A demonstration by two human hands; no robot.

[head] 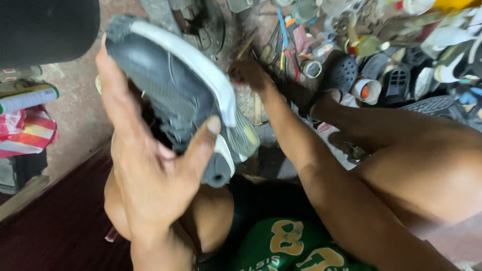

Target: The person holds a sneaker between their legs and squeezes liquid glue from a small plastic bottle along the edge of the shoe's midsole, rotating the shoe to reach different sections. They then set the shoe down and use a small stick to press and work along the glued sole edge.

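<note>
— Grey mesh, white sole: the shoe [175, 95] sat upper centre, the left hand [150, 175] clasping it, thumb on the sole.

— The right hand [249, 74]?

— Among tools, finger state unclear. A red-striped bag [27, 131] lay left; a white tape roll [366, 90] upper right.

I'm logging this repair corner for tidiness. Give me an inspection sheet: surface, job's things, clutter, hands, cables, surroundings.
Surface: bare, stained concrete floor; a dark red mat at lower left.
Job's things: a dark grey shoe with a white sole edge, held up on its side.
Clutter: a heap of tools, tape rolls, tubes and loose shoes, among them a black clog, across the top right.
Hands: left hand grips the shoe, thumb on its sole; right hand reaches into the heap, what it touches cannot be told.
Cables: nothing seen.
Surroundings: striped plastic bag at left; the person's bare knees; green shirt below.
</note>
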